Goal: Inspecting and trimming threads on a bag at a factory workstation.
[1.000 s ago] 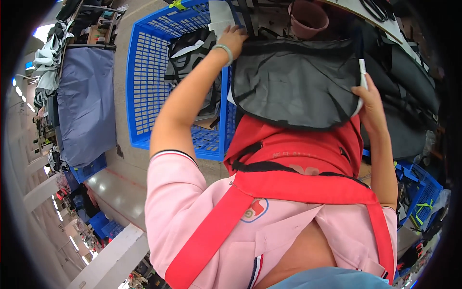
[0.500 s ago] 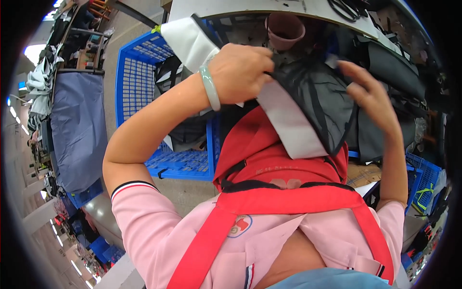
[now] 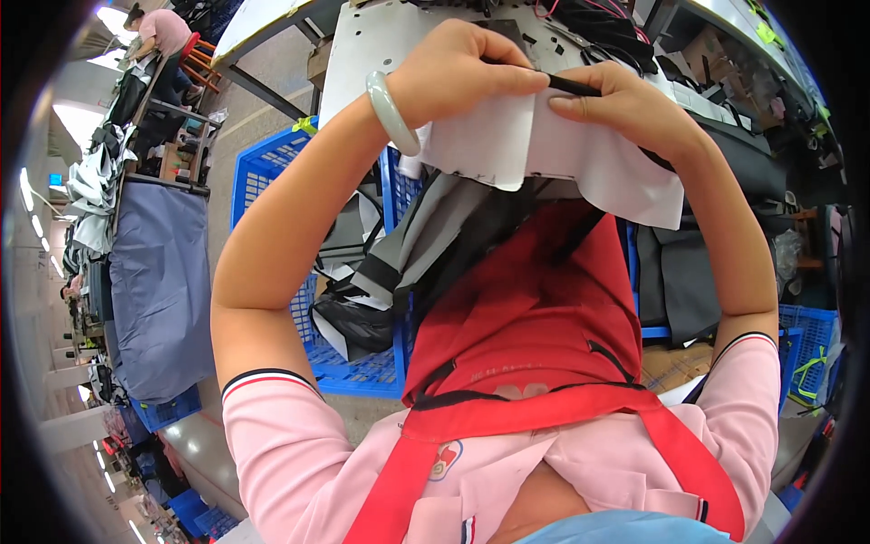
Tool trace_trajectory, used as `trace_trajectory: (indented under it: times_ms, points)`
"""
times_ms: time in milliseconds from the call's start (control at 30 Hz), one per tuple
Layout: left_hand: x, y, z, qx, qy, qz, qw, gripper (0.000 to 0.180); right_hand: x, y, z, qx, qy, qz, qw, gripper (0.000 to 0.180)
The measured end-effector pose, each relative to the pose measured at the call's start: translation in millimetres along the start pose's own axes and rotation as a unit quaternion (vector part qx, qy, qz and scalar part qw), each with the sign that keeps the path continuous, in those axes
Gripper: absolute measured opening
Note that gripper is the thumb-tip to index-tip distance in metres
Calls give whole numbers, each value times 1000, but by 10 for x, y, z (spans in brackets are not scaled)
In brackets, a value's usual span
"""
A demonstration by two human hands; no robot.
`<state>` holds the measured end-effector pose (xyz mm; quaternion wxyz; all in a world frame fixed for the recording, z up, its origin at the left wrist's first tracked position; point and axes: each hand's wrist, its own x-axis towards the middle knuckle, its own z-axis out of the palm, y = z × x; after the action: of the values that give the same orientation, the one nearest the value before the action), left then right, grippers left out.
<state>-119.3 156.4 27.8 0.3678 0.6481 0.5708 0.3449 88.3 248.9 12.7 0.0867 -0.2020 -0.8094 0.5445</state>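
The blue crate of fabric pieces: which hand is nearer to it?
Left. The left hand grips the white fabric just above the blue crate; the right hand holds the same piece further from it.

Blue plastic crate on floor at left, holding grey and black fabric pieces. Second blue crate at right. Grey cloth-covered cart beyond.
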Motion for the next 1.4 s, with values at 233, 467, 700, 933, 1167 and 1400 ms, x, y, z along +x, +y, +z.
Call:
trace_trajectory:
  times_ms: [233,467,700,933,1167,1400]
  points:
    - [263,-174,-261,-34,-59,-53,996,24,323,179,-277,11,-26,10,1000,33]
    - [578,-444,-338,-86,-2,-74,993,28,793,447,-505,3,7,-12,1000,38]
    - [826,-791,-457,-99,39,-85,991,31,1141,534,-576,2,9,6,1000,43]
    - [1040,-923,-474,-21,78,-81,993,32,1313,751,-654,-1,55,11,998,33]
    - [1110,-958,-513,-7,93,-67,993,32,1339,645,-700,58,-6,24,998,35]
    - [1397,-1262,-617,35,75,-36,996,22,1439,709,-785,114,-11,35,993,33]
